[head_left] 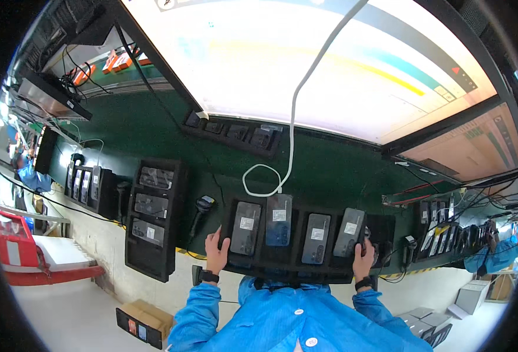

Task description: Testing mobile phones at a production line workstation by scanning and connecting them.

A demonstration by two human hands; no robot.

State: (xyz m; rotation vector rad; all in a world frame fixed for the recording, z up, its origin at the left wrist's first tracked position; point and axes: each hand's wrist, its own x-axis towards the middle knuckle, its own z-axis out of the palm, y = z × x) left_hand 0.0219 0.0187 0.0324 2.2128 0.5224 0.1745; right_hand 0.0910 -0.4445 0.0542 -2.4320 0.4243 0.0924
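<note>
Black tray [297,227] bearing four phones [278,226]: 5 o'clock from view centre. Left hand [216,253] grips its 9 o'clock end; right hand [363,259] at 3 o'clock end, cannot tell whether holding.

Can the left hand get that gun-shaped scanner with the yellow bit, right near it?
Probably yes. The scanner lies just forward and left of the left hand, and nothing seems to block the gap. But that hand is at the black tray, so it would likely have to leave it.
</note>
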